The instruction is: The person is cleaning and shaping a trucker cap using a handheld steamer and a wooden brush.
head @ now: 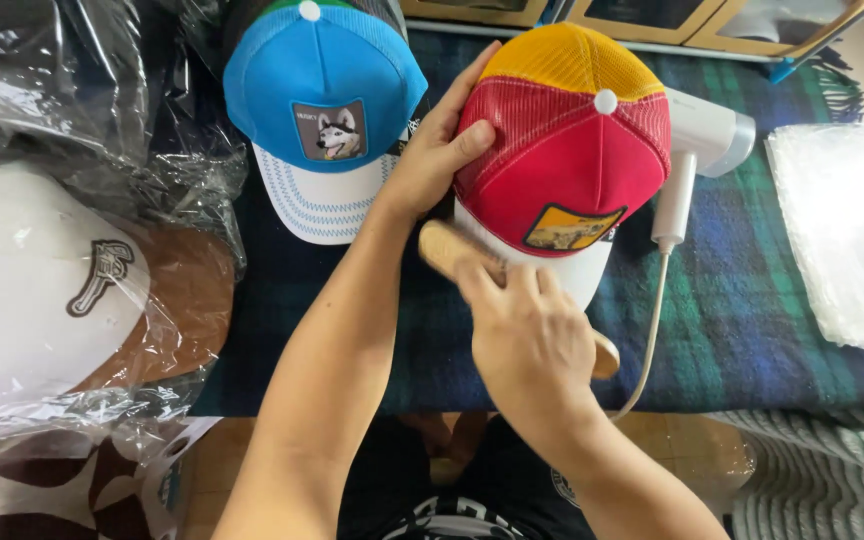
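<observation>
- We see the red and yellow cap (562,140) resting on the green and blue plaid blanket (752,300), crown up, its white brim pointing toward us and its long axis running from the far yellow mesh back to that near brim.
- Our left hand (437,155) presses against the cap's left side, fingers spread flat along the crown and thumb lying on the red front panel.
- Our right hand (527,335) is curled shut around a wooden brush (457,250), which lies slantwise, its pale end touching the brim's left edge.
- Just left sits a blue cap (322,90) with a dog patch, brim also toward us.
- A white hair dryer (697,150) lies beside the red cap's right side.
- At far left, a white and brown cap (62,290) lies under clear plastic wrap.
</observation>
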